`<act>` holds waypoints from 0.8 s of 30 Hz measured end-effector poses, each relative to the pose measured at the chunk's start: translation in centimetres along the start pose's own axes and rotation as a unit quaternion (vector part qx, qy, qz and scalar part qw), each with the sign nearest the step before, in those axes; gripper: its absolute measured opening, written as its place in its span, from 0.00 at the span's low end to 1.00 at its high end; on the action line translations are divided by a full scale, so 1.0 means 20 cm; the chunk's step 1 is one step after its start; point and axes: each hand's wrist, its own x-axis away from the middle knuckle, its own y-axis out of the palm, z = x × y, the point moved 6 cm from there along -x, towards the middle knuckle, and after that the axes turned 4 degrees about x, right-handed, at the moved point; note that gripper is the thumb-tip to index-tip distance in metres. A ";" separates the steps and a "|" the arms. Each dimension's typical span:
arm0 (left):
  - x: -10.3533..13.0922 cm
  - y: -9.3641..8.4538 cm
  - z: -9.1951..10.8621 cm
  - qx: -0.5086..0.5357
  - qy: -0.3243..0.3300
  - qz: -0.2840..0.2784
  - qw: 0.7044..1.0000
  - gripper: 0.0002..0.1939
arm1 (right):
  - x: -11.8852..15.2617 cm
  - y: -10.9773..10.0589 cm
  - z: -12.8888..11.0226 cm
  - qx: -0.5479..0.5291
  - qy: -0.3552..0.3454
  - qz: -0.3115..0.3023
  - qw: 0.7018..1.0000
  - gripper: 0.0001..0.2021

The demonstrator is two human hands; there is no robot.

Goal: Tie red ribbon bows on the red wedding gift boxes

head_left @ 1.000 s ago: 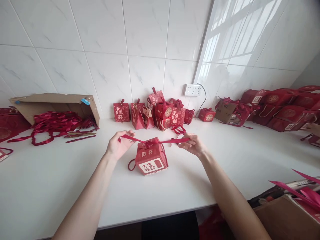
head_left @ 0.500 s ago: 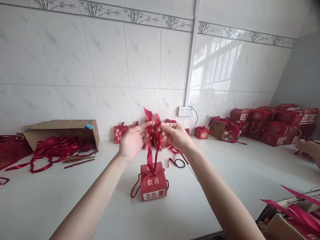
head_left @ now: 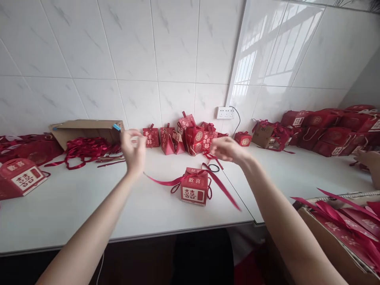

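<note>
A small red gift box point(head_left: 194, 186) with white characters stands upright on the table in front of me. A dark red ribbon point(head_left: 166, 182) crosses its top, with loose ends trailing out to both sides. My left hand point(head_left: 134, 152) is raised in the air left of the box, thumb and finger curled into a ring with nothing visible between them. The ribbon's left tip floats beside its wrist, apart from the fingers. My right hand point(head_left: 228, 150) hovers behind and right of the box. Its bent fingers are smeared by motion and touch neither box nor ribbon.
Several red boxes point(head_left: 196, 138) line the wall. At left lie a cardboard carton point(head_left: 86, 124) of ribbons and another gift box point(head_left: 22, 178). A black ring point(head_left: 214, 168) lies behind the box. A filled carton point(head_left: 329, 245) stands front right. Another person's hand point(head_left: 366, 160) shows at right.
Both hands have let go of the ribbon above the box and moved apart. The upright ribbon has dropped, its ends now spread left and right. The camera has tilted down.
</note>
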 end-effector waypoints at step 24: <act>0.64 0.37 -0.04 -0.238 -0.069 -0.488 0.837 0.05 | 0.09 0.48 0.08 0.424 0.007 -0.098 0.900 0.02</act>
